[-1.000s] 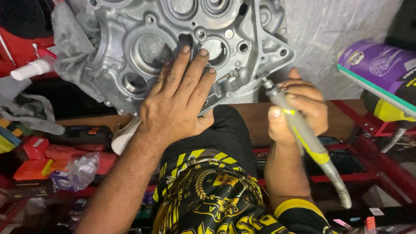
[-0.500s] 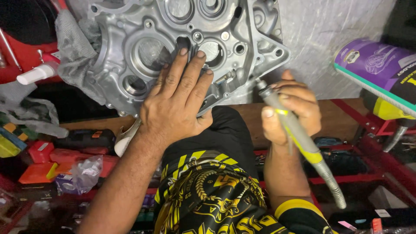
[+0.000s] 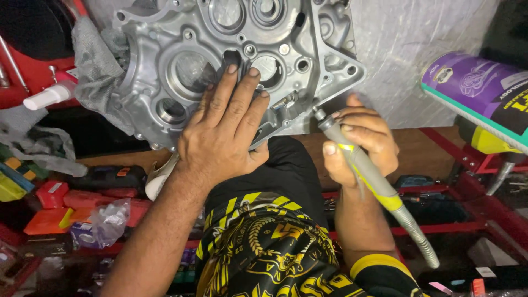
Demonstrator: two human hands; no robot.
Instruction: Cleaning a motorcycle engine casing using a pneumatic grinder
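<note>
Left hand (image 3: pixel 228 135) lies open, flat on the engine crankcase half (image 3: pixel 220 60); right hand (image 3: pixel 360 146) grips a rotary handpiece (image 3: pixel 366 170) at its lower-right edge.

My left hand (image 3: pixel 223 132) covers part of the grey metal engine casing (image 3: pixel 231 60), whose top runs past the frame edge. The purple can (image 3: pixel 484 93) is cut off at the right. The tool's (image 3: pixel 366 176) tip is too small to make out.
</note>
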